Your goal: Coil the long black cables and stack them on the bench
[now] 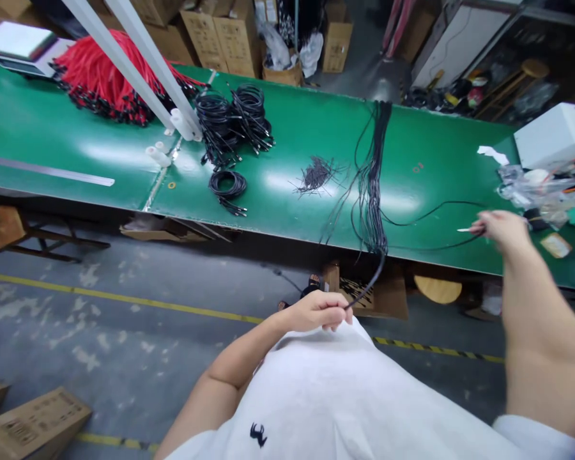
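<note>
Close to my shirt, my left hand (319, 311) is closed around a black cable (374, 281), which runs up to the bench edge. My right hand (501, 229) reaches out over the right part of the bench, its fingers pinched on a thin black cable that loops back left. A small white tip (462, 230) sticks out from those fingers; what it belongs to I cannot make out. Between the hands, a long bundle of black cables (374, 172) lies across the green bench (287, 128). Left of it is a pile of short black pieces (315, 174).
Coiled black cables (227, 185) and a heap of red cables (110, 76) lie to the left, beside white upright posts (144, 70) and a metal ruler (48, 171). At right are plastic bags (531, 185) and a white box (556, 137). A stool (437, 289) and an open carton (383, 297) sit below.
</note>
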`<state>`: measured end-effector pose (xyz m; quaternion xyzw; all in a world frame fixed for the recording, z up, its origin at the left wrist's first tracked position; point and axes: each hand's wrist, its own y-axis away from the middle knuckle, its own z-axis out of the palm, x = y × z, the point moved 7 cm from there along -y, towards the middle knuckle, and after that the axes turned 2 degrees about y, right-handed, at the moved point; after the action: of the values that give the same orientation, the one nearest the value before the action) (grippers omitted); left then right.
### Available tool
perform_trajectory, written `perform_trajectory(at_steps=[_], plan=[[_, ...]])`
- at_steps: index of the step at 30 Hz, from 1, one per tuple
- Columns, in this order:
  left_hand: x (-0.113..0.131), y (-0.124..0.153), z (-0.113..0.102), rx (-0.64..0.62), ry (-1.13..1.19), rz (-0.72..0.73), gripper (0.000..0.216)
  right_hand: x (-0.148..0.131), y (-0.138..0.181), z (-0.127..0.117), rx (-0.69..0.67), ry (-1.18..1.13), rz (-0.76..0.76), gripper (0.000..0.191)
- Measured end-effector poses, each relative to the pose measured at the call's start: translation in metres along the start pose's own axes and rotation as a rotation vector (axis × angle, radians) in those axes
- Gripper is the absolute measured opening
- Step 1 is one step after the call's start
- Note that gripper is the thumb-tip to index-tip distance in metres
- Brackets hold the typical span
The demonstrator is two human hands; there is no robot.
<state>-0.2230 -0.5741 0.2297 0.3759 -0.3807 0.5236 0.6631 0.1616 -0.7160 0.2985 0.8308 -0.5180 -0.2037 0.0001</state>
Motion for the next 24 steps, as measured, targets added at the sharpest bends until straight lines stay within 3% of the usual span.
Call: perform_trajectory(at_steps=[3, 5, 7, 8, 9, 10, 13, 14, 18, 21, 23, 24], plan=[[0.000, 0.002, -0.005, 0.199, 0.111, -0.059, 0.050, -0.025, 0.019, 0.059, -0.094, 0.016, -0.041, 0.033], [-0.006, 0.007, -0.013, 0.287, 0.160, -0.117, 0.049, -0.077, 0.056, 0.118, -0.267, -0.053, -0.284, 0.037], [-0.008, 0.019, -0.026, 0.320, 0.211, -0.132, 0.050, -0.142, 0.115, 0.170, -0.604, -0.193, -0.734, 0.039], [-0.008, 0.029, -0.034, 0.329, 0.237, -0.134, 0.050, -0.160, 0.137, 0.183, -0.712, -0.252, -0.839, 0.034], [-0.010, 0.042, -0.044, 0.344, 0.255, -0.145, 0.048, -0.169, 0.148, 0.187, -0.756, -0.299, -0.887, 0.033], [-0.013, 0.058, -0.056, 0.373, 0.266, -0.155, 0.046, -0.167, 0.143, 0.186, -0.717, -0.321, -0.842, 0.035], [-0.024, 0.111, -0.095, 0.561, 0.292, -0.122, 0.039, -0.114, 0.071, 0.150, -0.294, -0.217, -0.476, 0.028], [-0.027, 0.127, -0.106, 0.636, 0.305, -0.073, 0.039, -0.093, 0.045, 0.142, -0.241, -0.135, -0.400, 0.024], [-0.032, 0.169, -0.136, 0.883, 0.364, 0.190, 0.039, -0.040, -0.022, 0.135, -0.207, 0.088, -0.321, 0.023], [-0.035, 0.172, -0.141, 0.930, 0.438, 0.226, 0.036, -0.043, -0.019, 0.150, -0.154, 0.290, -0.356, 0.033], [-0.038, 0.163, -0.141, 0.938, 0.455, 0.162, 0.036, -0.072, 0.019, 0.176, -0.302, 0.391, -0.529, 0.030], [-0.040, 0.156, -0.139, 0.952, 0.429, 0.121, 0.036, -0.093, 0.051, 0.192, -0.450, 0.401, -0.670, 0.028]])
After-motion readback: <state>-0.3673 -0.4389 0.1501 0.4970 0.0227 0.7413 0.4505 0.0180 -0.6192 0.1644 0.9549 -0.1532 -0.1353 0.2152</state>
